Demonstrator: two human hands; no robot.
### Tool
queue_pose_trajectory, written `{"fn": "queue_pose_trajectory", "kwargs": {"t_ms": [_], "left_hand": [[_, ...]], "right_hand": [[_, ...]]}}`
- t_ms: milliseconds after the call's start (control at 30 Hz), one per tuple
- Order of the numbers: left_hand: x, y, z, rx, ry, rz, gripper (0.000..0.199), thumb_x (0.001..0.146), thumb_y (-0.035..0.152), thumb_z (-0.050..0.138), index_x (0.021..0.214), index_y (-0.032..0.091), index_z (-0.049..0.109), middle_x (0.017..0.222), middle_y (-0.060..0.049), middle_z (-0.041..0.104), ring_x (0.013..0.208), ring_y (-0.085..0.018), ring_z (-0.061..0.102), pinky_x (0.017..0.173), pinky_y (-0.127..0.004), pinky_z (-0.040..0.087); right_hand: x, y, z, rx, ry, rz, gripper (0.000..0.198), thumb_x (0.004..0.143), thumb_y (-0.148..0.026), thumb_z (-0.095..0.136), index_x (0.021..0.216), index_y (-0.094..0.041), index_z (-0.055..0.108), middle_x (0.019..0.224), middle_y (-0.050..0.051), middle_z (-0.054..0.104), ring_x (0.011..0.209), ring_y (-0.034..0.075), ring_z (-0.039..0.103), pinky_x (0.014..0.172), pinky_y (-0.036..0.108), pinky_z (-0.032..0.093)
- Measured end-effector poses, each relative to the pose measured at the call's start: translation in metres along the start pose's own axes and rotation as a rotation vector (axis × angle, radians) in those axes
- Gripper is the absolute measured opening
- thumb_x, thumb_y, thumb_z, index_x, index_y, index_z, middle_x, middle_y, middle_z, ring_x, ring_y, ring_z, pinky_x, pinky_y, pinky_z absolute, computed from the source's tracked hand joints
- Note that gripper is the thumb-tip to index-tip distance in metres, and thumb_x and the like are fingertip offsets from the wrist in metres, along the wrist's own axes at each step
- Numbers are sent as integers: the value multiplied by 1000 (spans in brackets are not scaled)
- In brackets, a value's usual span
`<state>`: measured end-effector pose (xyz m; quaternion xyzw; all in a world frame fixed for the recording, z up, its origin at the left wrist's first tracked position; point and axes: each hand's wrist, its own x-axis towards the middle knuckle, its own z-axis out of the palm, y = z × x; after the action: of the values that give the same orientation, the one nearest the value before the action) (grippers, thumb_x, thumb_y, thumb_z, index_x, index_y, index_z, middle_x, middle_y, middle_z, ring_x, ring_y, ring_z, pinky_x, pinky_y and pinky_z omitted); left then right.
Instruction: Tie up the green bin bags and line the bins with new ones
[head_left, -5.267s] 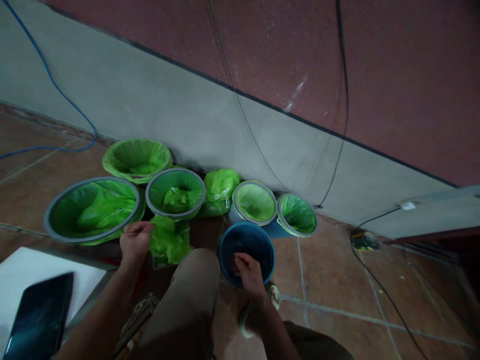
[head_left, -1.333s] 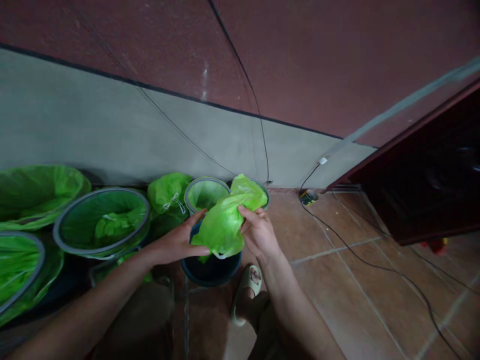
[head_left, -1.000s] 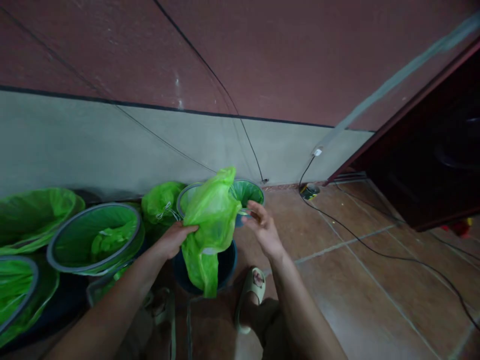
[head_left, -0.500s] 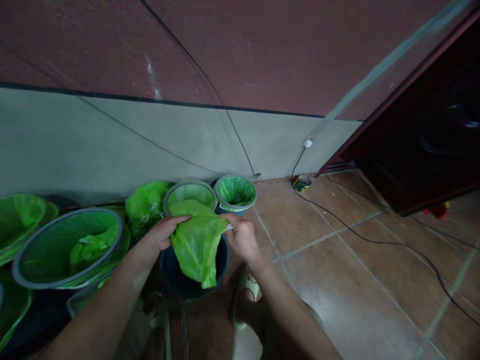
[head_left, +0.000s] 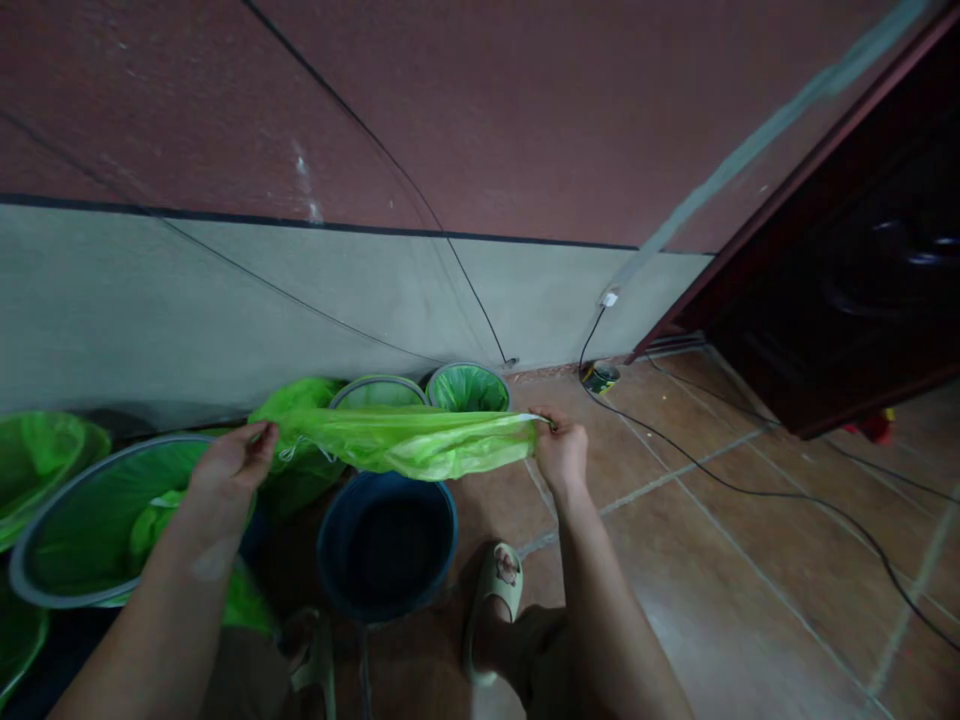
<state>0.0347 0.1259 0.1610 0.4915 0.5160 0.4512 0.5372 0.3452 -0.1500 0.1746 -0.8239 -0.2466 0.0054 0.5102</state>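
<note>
A bright green plastic bag [head_left: 427, 440] is stretched sideways between my two hands, with a white drawstring edge near its right end. My left hand [head_left: 236, 460] pinches the bag's left end, in front of a bundled green bag [head_left: 292, 480]. At the other end, my right hand [head_left: 562, 450] is closed on the edge, out over the tiled floor. Just below the stretched bag a dark blue bucket [head_left: 386, 545] stands on the floor without a liner. Behind it, partly hidden by the bag, are two buckets lined in green, the grey-rimmed one [head_left: 379, 392] and the right-hand one [head_left: 469, 388].
A large green-lined bin with a grey rim [head_left: 75, 590] stands at left, beside another green-lined one [head_left: 45, 460]. Along the wall [head_left: 187, 320] lie a small can [head_left: 600, 377] and a black cable [head_left: 697, 455]. A dark door [head_left: 847, 270] is at right. My slippered foot [head_left: 499, 600] is beside the bucket.
My hands have moved apart, left and right. The bag, hanging bunched over the blue bucket before, is now pulled into a long strip, and the bucket's opening shows more.
</note>
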Motion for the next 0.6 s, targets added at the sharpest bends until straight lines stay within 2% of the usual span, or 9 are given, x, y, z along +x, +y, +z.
{"fn": "queue_pose_trajectory", "kwargs": {"t_ms": [67,100,133,167,233,300,367,467,600], "left_hand": [[-2,1,8,-113,180,30,11,72,19,60,71,21,49,61,2,54,65,-14,58,67,-31,55],[-9,2,14,-145,225,84,11,70,21,62,75,20,52,68,1,57,71,-14,59,73,-32,55],[-20,1,22,-129,203,184,16,69,24,64,82,19,56,79,0,62,79,-15,62,81,-34,55],[-35,1,31,-45,113,309,22,68,28,67,87,17,60,89,-3,66,87,-18,63,88,-37,53],[-68,-3,52,210,-282,551,37,72,34,70,105,18,64,117,-8,66,113,-24,60,103,-42,46],[-97,-10,71,452,-536,751,53,73,35,72,122,21,61,132,-9,62,124,-27,54,110,-45,40],[-113,-19,84,613,-590,846,45,78,32,67,122,22,62,126,-9,66,120,-27,58,109,-45,41],[-113,-30,91,768,-562,879,27,86,27,57,109,22,68,107,-9,72,104,-26,65,100,-41,47],[-106,-35,89,833,-501,882,28,88,28,55,111,19,67,103,-10,72,98,-26,66,96,-40,49]], "right_hand": [[-4,-1,5,36,-35,6,38,77,-29,48,97,-13,76,87,10,77,70,22,68,65,29,51],[-6,-3,9,56,-56,12,38,77,-30,49,97,-13,76,86,10,76,69,21,67,64,28,51],[-10,-6,13,72,-78,14,37,77,-31,50,97,-13,76,86,9,76,68,21,67,63,28,50],[-14,-10,18,84,-99,13,37,77,-32,50,96,-13,76,85,9,76,67,20,66,63,28,50],[-22,-19,27,99,-134,-5,37,78,-33,50,95,-13,75,83,8,76,67,20,66,63,28,50],[-32,-29,34,117,-161,-37,35,79,-32,50,95,-14,75,83,8,76,68,19,66,64,27,50],[-40,-36,40,137,-192,-74,33,81,-31,49,95,-15,74,84,6,76,68,18,65,65,26,50],[-46,-41,42,150,-229,-110,30,83,-31,50,96,-17,74,82,5,75,66,17,64,63,24,49],[-44,-43,40,184,-197,-111,30,83,-30,51,96,-16,73,84,6,75,73,18,66,67,25,50]]}}
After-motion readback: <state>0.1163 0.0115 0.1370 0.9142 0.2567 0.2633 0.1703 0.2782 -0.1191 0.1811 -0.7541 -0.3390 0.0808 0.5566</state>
